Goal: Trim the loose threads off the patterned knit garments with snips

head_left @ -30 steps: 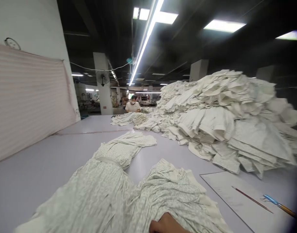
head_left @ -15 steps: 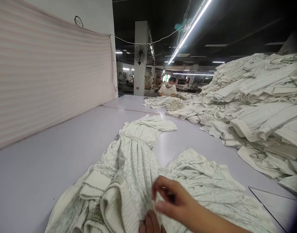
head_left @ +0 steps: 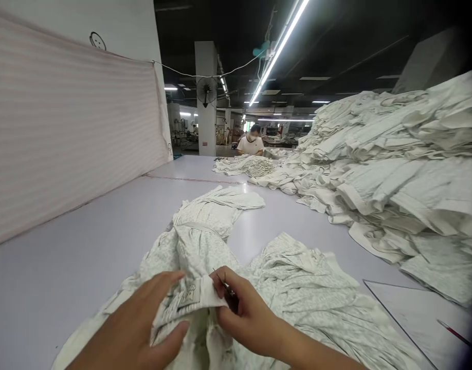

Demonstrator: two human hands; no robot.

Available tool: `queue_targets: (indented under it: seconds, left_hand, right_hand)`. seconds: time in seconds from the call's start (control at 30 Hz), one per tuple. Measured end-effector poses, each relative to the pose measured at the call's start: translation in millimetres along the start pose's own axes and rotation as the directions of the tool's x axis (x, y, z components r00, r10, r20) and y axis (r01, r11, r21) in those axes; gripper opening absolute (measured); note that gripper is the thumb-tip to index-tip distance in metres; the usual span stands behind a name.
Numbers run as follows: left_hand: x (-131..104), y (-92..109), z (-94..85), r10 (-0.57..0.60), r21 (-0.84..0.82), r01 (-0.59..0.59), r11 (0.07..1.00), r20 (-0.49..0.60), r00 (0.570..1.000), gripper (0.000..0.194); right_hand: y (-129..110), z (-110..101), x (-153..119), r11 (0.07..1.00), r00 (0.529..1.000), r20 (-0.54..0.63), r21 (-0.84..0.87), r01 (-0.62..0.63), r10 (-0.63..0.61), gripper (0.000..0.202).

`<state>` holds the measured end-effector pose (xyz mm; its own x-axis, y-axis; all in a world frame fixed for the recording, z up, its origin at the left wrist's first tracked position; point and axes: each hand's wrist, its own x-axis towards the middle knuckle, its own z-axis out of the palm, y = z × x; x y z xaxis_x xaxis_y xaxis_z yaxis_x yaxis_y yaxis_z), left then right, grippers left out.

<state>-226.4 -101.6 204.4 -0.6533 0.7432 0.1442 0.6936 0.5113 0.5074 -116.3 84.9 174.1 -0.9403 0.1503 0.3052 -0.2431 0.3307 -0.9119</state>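
Between both hands' fingers (head_left: 174,280): garment waistband (head_left: 197,297)

garment (head_left: 205,241) on table (head_left: 66,267), heap of garments (head_left: 394,169) right, person (head_left: 251,144) behind

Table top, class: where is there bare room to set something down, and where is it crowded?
Bare table lies between the striped wall cloth and the garment under both hands. A narrower strip runs between that garment and the big pile. Crowded: the right side, under the pile.
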Motion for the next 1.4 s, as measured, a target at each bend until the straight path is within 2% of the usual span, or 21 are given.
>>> queue_targets:
  seconds: [0.03,0.1,0.17,0.23,0.3,0.4,0.5,0.6,0.77,0.9,0.97,1.03,1.1,1.2,1.3,1.33,1.37,1.4]
  left_hand:
    - [11,5,6.1,-0.012,-0.067,0.019,0.998,0.103,0.995,0.052]
    - [24,18,22.0,-0.025,-0.196,0.065,0.978,0.2,0.98,0.054]
    - [24,28,36.3,-0.042,-0.292,0.086,0.953,0.153,0.987,0.051]
    - [17,31,45.2,-0.053,-0.375,0.073,0.924,0.065,0.997,0.039]
    - [7,32,49.4,-0.074,-0.469,0.06,0.881,-0.011,0.997,0.028]
    - [-1,32,52.1,-0.129,-0.529,0.065,0.846,-0.086,0.988,0.023]
    - [-2,34,54.5,-0.181,-0.582,0.085,0.809,-0.109,0.977,0.021]
    - [0,36,56.2,-0.203,-0.619,0.095,0.779,-0.106,0.973,0.022]
    - [-2,36,56.7,-0.153,-0.571,0.041,0.82,-0.15,0.977,0.025]
    - [-4,30,59.1,-0.09,-0.429,-0.003,0.904,-0.197,0.976,0.021]
    - [-4,27,62.0,0.072,-0.307,-0.15,0.94,-0.251,0.965,0.026]
    - [-4,24,65.8,0.244,-0.196,-0.314,0.929,-0.313,0.918,0.033]
    - [-5,24,69.8,0.297,-0.152,-0.371,0.916,-0.365,0.882,0.038]
    - [-9,28,74.2,0.209,-0.2,-0.317,0.927,-0.427,0.88,0.037]
    - [-13,32,73.9,0.082,-0.259,-0.222,0.94,-0.459,0.885,0.034]
    - [-13,32,72.2,0.002,-0.308,-0.156,0.939,-0.447,0.894,0.033]
    - [-13,33,70.0,-0.099,-0.384,-0.064,0.921,-0.391,0.915,0.032]
    - [-11,32,67.1,-0.199,-0.481,0.04,0.876,-0.284,0.938,0.032]
  right_hand:
    - [1,-4,-4,1.0,1.0,-0.023,-0.007,0.015,-0.015,0.022]
    - [3,-9,-12,0.999,0.998,-0.055,-0.028,0.018,-0.02,0.024]
    - [5,-14,-21,0.999,0.998,-0.064,-0.039,-0.001,-0.002,0.026]
    - [4,-18,-31,0.998,0.999,-0.038,-0.065,-0.022,0.019,0.027]
    - [1,-21,-39,0.992,1.0,-0.016,-0.123,-0.027,0.025,0.025]
    - [-5,-24,-45,0.982,1.0,-0.024,-0.19,-0.015,0.011,0.024]
    - [-8,-25,-44,0.975,1.0,0.004,-0.224,0.004,-0.004,0.016]
    - [-10,-23,-39,0.964,0.999,0.027,-0.263,0.03,-0.024,0.021]
    - [-11,-16,-35,0.953,0.998,0.042,-0.297,0.062,-0.052,0.023]
    - [-9,-13,-37,0.95,0.997,0.048,-0.304,0.07,-0.058,0.02]
    - [-8,-12,-39,0.96,0.998,0.025,-0.275,0.058,-0.054,0.02]
    - [-5,-11,-39,0.967,0.999,-0.027,-0.25,0.038,-0.047,0.024]
    - [-1,-7,-38,0.965,0.997,-0.065,-0.261,0.022,-0.041,0.032]
    - [6,1,-37,0.965,0.998,-0.051,-0.262,0.028,-0.043,0.03]
    - [11,0,-36,0.985,0.999,-0.048,-0.17,-0.004,-0.005,0.03]
    - [12,-3,-35,0.993,0.998,-0.056,-0.114,-0.03,0.024,0.027]
    - [12,-7,-33,0.997,0.997,-0.064,-0.056,-0.053,0.049,0.022]
    - [13,-13,-30,0.997,0.995,-0.068,0.005,-0.073,0.074,0.016]
